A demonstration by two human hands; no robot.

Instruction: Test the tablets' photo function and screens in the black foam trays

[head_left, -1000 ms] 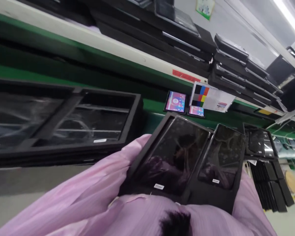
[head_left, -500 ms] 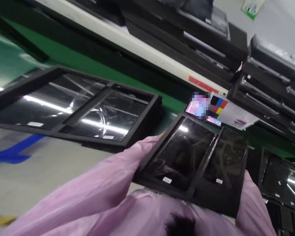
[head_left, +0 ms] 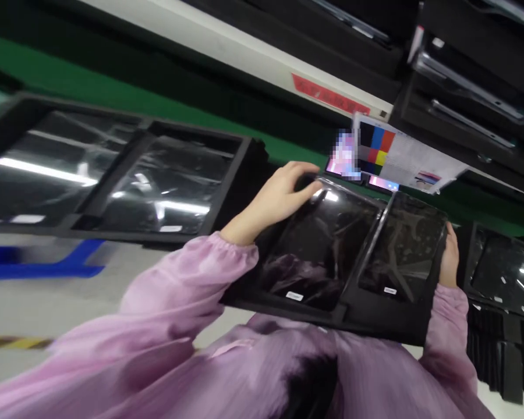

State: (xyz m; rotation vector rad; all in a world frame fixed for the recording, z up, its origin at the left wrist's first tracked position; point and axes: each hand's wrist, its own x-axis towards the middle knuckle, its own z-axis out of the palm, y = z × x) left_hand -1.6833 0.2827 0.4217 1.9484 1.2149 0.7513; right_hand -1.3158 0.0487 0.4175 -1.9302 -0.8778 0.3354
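Note:
I hold a black two-pocket tray (head_left: 358,317) in front of me, each pocket carrying a dark glossy screen panel with a small white label. My left hand (head_left: 279,195) grips the tray's far left corner, fingers curled over the rim. At the tray's right edge my right hand (head_left: 449,256) clasps the side, only partly visible. Both arms are in pink sleeves.
A second black two-pocket tray (head_left: 113,174) with panels lies on the green conveyor at left. Another tray (head_left: 502,273) sits at right. Stacked black trays (head_left: 471,70) fill the shelves above. A colour chart card (head_left: 402,157) and lit small screens stand behind.
The view has swung and my arms have stretched forward; both hands now show on the held tray's edges, and the tray has moved slightly away from my body toward the conveyor.

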